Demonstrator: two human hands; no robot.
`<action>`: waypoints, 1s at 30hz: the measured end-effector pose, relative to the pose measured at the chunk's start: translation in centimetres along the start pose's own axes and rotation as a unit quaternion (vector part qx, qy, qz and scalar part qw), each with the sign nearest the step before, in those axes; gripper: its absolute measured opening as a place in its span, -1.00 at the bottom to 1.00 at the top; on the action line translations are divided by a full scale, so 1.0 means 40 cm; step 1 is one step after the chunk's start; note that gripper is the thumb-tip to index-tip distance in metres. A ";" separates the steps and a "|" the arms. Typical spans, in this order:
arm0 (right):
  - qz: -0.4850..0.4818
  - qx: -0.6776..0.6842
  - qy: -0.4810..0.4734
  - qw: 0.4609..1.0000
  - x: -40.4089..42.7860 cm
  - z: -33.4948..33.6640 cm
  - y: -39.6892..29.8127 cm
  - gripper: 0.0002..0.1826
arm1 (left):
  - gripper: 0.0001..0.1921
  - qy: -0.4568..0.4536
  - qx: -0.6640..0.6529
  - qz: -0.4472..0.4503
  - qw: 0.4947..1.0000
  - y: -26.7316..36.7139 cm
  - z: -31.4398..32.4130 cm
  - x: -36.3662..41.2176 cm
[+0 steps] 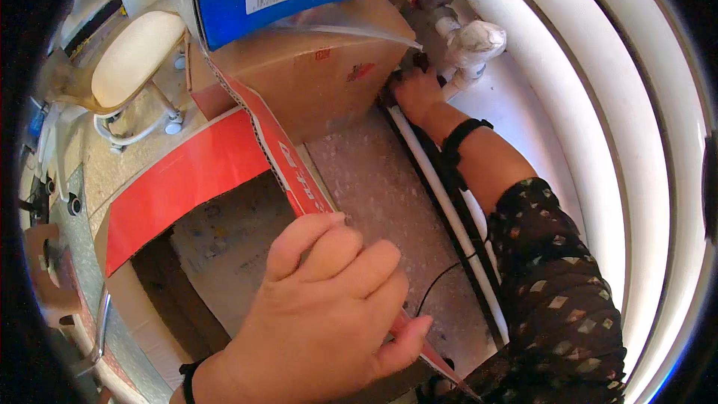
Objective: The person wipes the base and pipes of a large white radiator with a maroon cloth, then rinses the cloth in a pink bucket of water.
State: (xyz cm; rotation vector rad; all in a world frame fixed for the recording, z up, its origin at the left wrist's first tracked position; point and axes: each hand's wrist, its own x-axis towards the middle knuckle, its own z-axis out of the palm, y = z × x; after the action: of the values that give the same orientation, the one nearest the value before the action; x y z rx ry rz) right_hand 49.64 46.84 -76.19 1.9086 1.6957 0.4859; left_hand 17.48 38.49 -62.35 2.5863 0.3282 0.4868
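My left hand (342,303) grips the upright red flap of an open cardboard box (185,179), its fingers curled over the flap's edge. The box's dark inside shows to the left of the hand. My right hand (418,92) reaches far forward, beside the corner of a closed brown cardboard box (314,78), to dark items near the end of a long white pipe (443,196). Its fingertips are partly hidden there, and whether they hold anything cannot be told. A blue box (224,17) with a printed label rests over the brown box.
Thick white radiator-like tubes (594,95) curve along the right side. A valve and wrapped pipe fitting (477,45) stand beyond my right hand. A thin black cable (437,286) lies on the floor. At the left are a cream wheeled chair (137,59) and a metal leg (102,320).
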 end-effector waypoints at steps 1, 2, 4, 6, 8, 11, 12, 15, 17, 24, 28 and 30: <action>-0.003 0.000 -0.002 1.000 0.008 0.005 -0.002 -0.78 | -0.67 0.000 -0.002 -0.002 1.000 0.003 -0.002 0.000; 0.011 0.009 0.017 1.000 0.017 0.008 -0.008 -0.79 | -0.68 -0.001 0.007 -0.003 1.000 0.006 -0.005 0.002; 0.026 0.016 0.034 0.999 0.036 0.038 -0.012 -0.79 | -0.68 -0.001 0.014 0.000 1.000 0.009 -0.003 0.006; 0.084 0.044 0.097 0.991 0.050 0.066 -0.023 -0.79 | -0.70 0.018 0.016 0.006 1.000 0.011 -0.002 0.011; 0.059 0.011 0.073 0.996 0.040 0.078 -0.019 -0.80 | -0.71 0.024 0.019 0.012 0.999 0.004 0.008 0.015; 0.011 -0.015 0.049 0.999 -0.002 0.070 -0.043 -0.80 | -0.72 0.023 0.016 0.015 1.000 -0.016 0.016 0.003; -0.013 -0.011 0.048 0.999 -0.015 0.064 -0.047 -0.80 | -0.72 0.017 0.008 0.010 1.000 -0.017 0.015 0.001; -0.014 -0.004 0.035 0.999 -0.023 0.048 -0.041 -0.78 | -0.72 0.007 0.015 0.007 1.000 -0.012 0.007 0.000; 0.017 -0.007 0.064 0.998 -0.001 0.070 -0.036 -0.77 | -0.72 0.012 0.024 0.008 1.000 0.004 -0.002 0.003; -0.004 0.024 0.176 0.984 0.035 0.104 -0.028 -0.76 | -0.76 0.031 0.004 0.016 0.999 -0.004 0.007 0.005; -0.127 -0.009 0.064 0.990 -0.019 0.077 -0.040 -0.84 | -0.80 0.058 0.001 0.023 0.998 -0.006 0.020 0.000; -0.167 -0.026 0.035 0.985 -0.047 0.071 -0.063 -0.85 | -0.83 0.055 0.009 0.024 0.998 -0.005 0.018 0.003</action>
State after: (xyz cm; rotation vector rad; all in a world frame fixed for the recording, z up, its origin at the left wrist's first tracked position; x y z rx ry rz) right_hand 49.03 44.73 -79.80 1.5428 1.9789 0.4640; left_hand 17.86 38.40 -62.99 2.5957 0.3102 0.6480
